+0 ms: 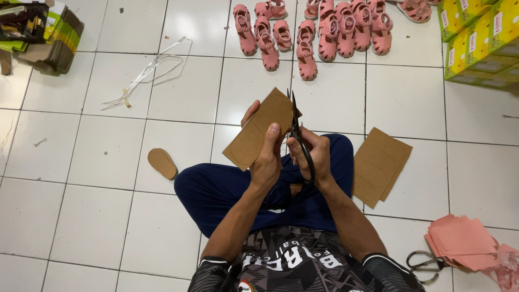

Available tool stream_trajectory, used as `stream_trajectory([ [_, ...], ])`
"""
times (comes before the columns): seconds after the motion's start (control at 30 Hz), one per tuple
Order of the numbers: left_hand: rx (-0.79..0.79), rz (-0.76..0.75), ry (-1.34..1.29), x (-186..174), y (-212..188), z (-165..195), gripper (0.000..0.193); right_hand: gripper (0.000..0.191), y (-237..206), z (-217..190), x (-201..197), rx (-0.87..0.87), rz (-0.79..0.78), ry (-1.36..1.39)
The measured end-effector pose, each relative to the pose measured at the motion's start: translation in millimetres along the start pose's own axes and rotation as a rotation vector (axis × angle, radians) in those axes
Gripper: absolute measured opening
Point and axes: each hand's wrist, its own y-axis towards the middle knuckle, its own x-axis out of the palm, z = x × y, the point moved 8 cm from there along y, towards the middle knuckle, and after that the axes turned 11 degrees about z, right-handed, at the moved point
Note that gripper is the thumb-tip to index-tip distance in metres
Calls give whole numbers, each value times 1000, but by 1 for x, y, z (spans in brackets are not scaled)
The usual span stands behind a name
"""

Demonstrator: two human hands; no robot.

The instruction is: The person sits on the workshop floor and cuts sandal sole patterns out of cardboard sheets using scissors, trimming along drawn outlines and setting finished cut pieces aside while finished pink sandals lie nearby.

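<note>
A flat piece of brown cardboard (pixel 259 130), matt and stiff, with rounded corners and a faint curved outline drawn on it, is held up over the person's lap, tilted with its long side running from lower left to upper right. The left hand (pixel 266 162) grips it from below: the thumb lies pressed on the near face and the fingers (pixel 250 112) wrap behind, their tips showing past the upper edge, so the hand is clamped on the sheet. The left forearm rises from the lower middle of the view, wrist bent slightly back.

The right hand (pixel 313 157) holds a pair of black metal scissors (pixel 300 138), its fingers closed through and around the handles. The blades point upward and meet the right edge of the cardboard, nearly shut, tip just above the sheet. The right forearm comes in from the lower right, and the two hands are nearly touching.

The person sits cross-legged in dark blue trousers on a glossy white tiled floor (pixel 108 162). A small oval cardboard cut-out (pixel 162 163) lies to the left of the knee, and a stack of square brown sheets (pixel 380 165) lies to the right. Pink sandals (pixel 324 32) stand in rows farther off, and pink paper sheets (pixel 462 243) lie at lower right, with a second pair of scissors (pixel 427 263) just beside them.
</note>
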Motion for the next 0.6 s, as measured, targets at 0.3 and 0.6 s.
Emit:
stream_trajectory([
  [0.3,-83,-92,-46,1,-5,0,59,62,4,-8,-2,-118,-43,5],
  [0.6,-107,-98,-7,-2,-1,2,58,57,0,-10,-6,-65,-35,-9],
])
